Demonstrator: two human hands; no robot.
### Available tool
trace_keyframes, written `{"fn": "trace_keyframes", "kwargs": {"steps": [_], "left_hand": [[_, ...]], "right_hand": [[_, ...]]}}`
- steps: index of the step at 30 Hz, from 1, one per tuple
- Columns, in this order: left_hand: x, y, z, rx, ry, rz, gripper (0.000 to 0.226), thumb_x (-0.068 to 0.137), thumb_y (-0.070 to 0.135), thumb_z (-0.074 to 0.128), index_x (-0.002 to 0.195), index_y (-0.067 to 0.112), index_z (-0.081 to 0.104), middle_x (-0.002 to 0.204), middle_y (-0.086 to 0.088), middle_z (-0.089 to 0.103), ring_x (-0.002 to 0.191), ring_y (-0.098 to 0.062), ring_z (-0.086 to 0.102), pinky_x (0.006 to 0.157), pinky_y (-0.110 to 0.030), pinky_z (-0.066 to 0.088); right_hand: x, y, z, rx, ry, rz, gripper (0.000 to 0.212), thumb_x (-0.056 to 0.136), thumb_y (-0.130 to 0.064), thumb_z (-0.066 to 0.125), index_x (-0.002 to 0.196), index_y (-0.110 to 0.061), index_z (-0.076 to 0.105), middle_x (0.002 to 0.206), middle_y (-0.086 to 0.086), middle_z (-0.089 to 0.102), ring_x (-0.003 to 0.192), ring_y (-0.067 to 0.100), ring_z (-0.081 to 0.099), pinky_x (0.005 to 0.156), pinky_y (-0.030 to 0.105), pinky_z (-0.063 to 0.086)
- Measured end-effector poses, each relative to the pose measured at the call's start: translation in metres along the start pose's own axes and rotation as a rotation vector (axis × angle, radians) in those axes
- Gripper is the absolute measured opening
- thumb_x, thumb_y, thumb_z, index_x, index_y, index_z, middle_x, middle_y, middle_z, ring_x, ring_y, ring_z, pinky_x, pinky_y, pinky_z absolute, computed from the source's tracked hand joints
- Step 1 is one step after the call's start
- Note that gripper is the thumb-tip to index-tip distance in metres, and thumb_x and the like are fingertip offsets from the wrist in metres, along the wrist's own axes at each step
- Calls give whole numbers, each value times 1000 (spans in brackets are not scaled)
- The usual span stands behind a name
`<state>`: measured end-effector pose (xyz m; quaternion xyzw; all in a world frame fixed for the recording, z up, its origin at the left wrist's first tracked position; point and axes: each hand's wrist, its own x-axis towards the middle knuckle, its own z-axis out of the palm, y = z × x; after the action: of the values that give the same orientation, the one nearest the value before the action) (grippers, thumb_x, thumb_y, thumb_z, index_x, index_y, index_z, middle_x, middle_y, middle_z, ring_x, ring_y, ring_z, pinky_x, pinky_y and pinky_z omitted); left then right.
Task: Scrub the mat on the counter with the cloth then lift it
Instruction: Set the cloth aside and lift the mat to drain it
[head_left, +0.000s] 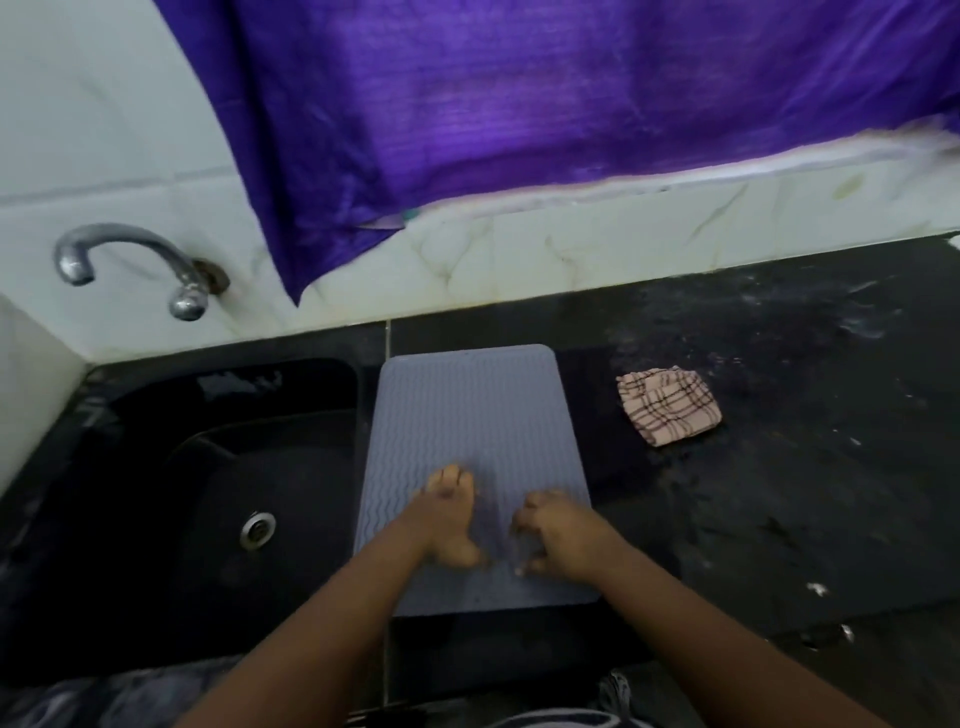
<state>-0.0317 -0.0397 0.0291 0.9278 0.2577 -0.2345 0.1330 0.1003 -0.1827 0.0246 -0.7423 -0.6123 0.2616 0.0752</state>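
A grey-blue ribbed mat (470, 415) lies flat on the black counter, just right of the sink. My left hand (449, 514) rests on the mat's near half, fingers together and stretched flat, holding nothing. My right hand (558, 535) sits beside it on the mat with its fingers curled, and nothing shows inside them. The checked pink cloth (670, 405) lies crumpled on the counter to the right of the mat, apart from both hands.
A black sink (223, 467) with a metal drain (257, 529) lies left of the mat, under a chrome tap (130, 260) on the tiled wall. A purple curtain (519, 104) hangs above. The wet black counter (805, 467) stretches right.
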Motion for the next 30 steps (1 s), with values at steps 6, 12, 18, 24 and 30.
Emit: {"fn": "trace_keyframes", "kwargs": {"steps": [6, 12, 18, 24, 30], "left_hand": [[-48, -33, 35, 141, -71, 26, 113, 62, 46, 80, 145, 12, 12, 150, -17, 3, 137, -39, 10, 108, -48, 29], [-52, -42, 43, 179, 127, 80, 64, 85, 15, 60, 141, 11, 29, 142, -15, 27, 128, -35, 34, 98, -45, 43], [-31, -47, -60, 108, -88, 47, 31, 93, 19, 52, 122, 11, 61, 125, -15, 60, 110, -29, 58, 86, -31, 42], [-12, -62, -235, 201, 543, -75, 31, 91, 13, 50, 120, 13, 62, 126, -18, 58, 114, -34, 56, 94, -40, 46], [-27, -57, -303, 229, 1043, -89, 23, 89, 7, 47, 107, 9, 60, 102, -24, 62, 91, -42, 61, 72, -44, 48]], "right_hand": [[-10, -29, 18, -279, -187, 135, 105, 60, -54, 78, 143, -16, 26, 137, 12, 28, 127, 32, 29, 106, 43, 38], [-11, -71, 30, -407, -139, 234, 57, 84, -18, 61, 134, -6, 36, 133, 16, 37, 122, 34, 39, 95, 43, 42], [11, -58, -59, -209, -105, 312, 26, 90, -13, 51, 114, -7, 60, 122, 15, 58, 109, 29, 57, 91, 34, 44], [75, -58, -236, -337, 360, 288, 34, 81, 2, 51, 114, -1, 60, 124, 24, 58, 112, 36, 57, 94, 39, 48], [72, -79, -319, -308, 839, 309, 35, 82, 3, 41, 108, -4, 64, 114, 28, 60, 103, 45, 58, 85, 44, 48]]}}
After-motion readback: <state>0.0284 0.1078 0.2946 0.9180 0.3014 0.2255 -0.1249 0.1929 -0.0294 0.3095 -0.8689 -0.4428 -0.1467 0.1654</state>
